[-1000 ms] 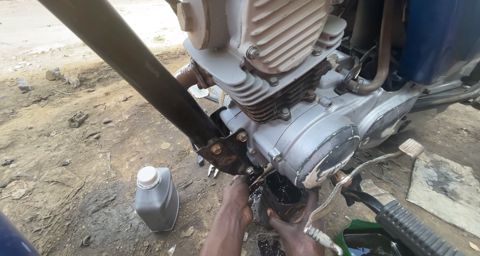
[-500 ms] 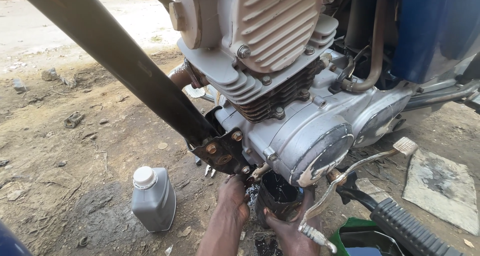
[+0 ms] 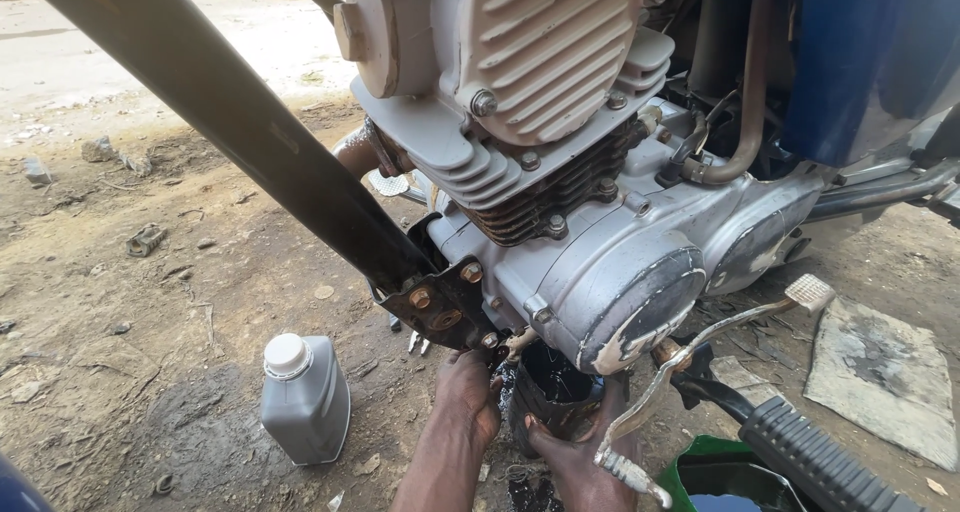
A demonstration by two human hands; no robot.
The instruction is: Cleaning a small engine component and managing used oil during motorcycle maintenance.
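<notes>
Both hands' fingers clasped the oily black cup [image 3: 553,392] tight beneath the engine [image 3: 600,292]: left hand [image 3: 468,392], right hand [image 3: 580,452]; grey bottle [image 3: 305,397] stood well apart.

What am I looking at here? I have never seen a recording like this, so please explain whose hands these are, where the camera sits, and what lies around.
There is one view, from a camera worn on the person's head, looking down at their own bare hands. No robot is involved. The big silver finned block is a motorcycle engine, bolted to a black frame tube. Under it, the left hand and right hand hold a black oily container, one on each side of it, with dark liquid inside. On the dirt ground stands a grey plastic bottle with a white cap, shut. At the lower right is a green pan of dark liquid, partly behind a footrest.
</notes>
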